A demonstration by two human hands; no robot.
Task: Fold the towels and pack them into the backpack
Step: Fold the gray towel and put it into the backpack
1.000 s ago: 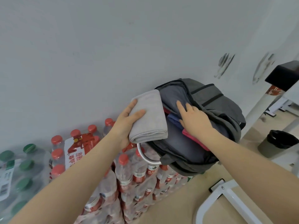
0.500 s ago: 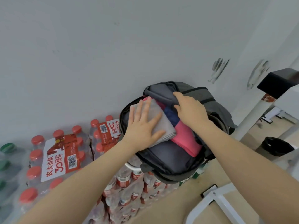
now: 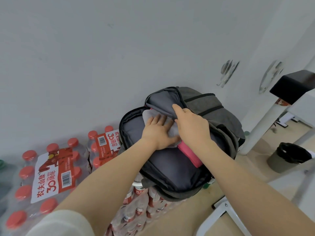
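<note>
Lower left of the frame: shrink-wrapped packs of red-capped water bottles (image 3: 51, 169), stacked against a pale grey wall (image 3: 102, 57), red-and-white labels with barcodes on top. Centre: grey backpack (image 3: 172, 171) lying unzipped on the bottle stack, main compartment wide open, dark lining exposed. Left hand (image 3: 157, 133), just left of centre, laid flat with fingers straight and spread, pressing down on a folded grey towel (image 3: 173, 132) inside the open compartment; nothing gripped. Beside that towel, toward the lower right, a folded pink towel (image 3: 190, 155) also in the compartment, one end poking out past the right forearm. Right hand (image 3: 191, 124), just right of centre, fingers curled round the edge of the backpack's lifted flap, holding it up. Right edge: white table leg (image 3: 260, 128), a black block (image 3: 291, 86) above it, and lower down a grey bin (image 3: 286, 157) with a black liner on the beige floor.
</note>
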